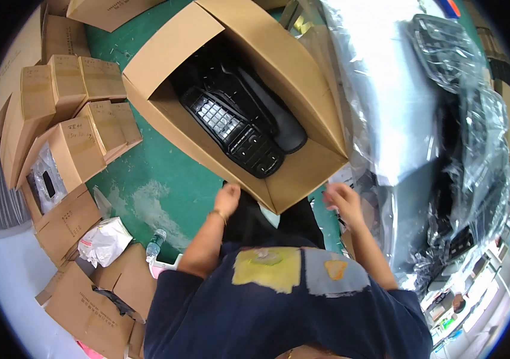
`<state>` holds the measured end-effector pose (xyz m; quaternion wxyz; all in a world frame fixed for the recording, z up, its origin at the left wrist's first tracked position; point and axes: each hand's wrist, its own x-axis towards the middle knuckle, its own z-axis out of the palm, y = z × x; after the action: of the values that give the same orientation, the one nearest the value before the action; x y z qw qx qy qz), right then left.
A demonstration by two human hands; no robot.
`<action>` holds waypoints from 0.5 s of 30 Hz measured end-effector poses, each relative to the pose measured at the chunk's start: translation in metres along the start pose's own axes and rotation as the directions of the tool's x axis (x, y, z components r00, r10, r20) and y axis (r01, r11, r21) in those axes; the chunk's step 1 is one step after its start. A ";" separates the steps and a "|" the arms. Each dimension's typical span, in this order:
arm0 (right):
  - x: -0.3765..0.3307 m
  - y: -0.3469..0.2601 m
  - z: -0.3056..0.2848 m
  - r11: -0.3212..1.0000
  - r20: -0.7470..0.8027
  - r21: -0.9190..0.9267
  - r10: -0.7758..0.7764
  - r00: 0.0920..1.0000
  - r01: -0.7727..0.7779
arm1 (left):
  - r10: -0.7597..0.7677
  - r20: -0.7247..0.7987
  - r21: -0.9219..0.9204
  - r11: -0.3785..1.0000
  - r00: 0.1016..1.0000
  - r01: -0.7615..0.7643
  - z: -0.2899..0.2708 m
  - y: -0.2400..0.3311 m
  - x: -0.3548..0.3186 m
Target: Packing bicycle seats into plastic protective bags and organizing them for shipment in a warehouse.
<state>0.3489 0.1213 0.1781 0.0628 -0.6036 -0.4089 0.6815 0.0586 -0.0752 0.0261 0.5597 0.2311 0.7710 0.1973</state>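
A large open cardboard box (312, 170) stands tilted in front of me, its flaps spread. Inside lie long black moulded plastic parts; the nearer panel (255, 152) has a grid of openings, and a smooth black part (288, 128) rests beside it. My left hand (228, 200) is closed by the box's near left edge, its fingertips partly hidden, so I cannot tell what they hold, if anything. Near the box's near right corner is my right hand (342, 202), slightly blurred, with loosely bent fingers apart and nothing visible in them.
Cardboard cartons (66, 90) are stacked at the left on the green floor (156, 155). A white plastic bag (105, 240), a clear bottle (156, 241) and opened cartons (90, 305) lie at lower left. On the right, clear plastic film (401, 113) covers a bulky stack with black parts.
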 end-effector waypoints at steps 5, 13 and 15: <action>0.245 0.088 0.076 0.842 0.194 -0.509 -0.093 0.977 0.181 | -0.382 0.170 0.678 0.714 0.908 0.174 0.021 -0.004 -0.062; 0.436 0.152 0.175 0.574 0.142 -0.819 0.177 0.974 0.015 | -0.234 0.053 0.694 0.708 0.971 0.133 0.025 -0.032 -0.058; 0.434 0.148 0.174 0.593 0.176 -0.802 0.131 0.976 0.065 | -0.231 0.044 0.679 0.720 0.972 0.140 0.018 -0.038 -0.060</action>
<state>0.1429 0.1909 -0.2613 -0.2734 -0.4967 -0.6650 0.4862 0.0866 -0.1402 0.0453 0.5028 0.3505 0.7725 -0.1659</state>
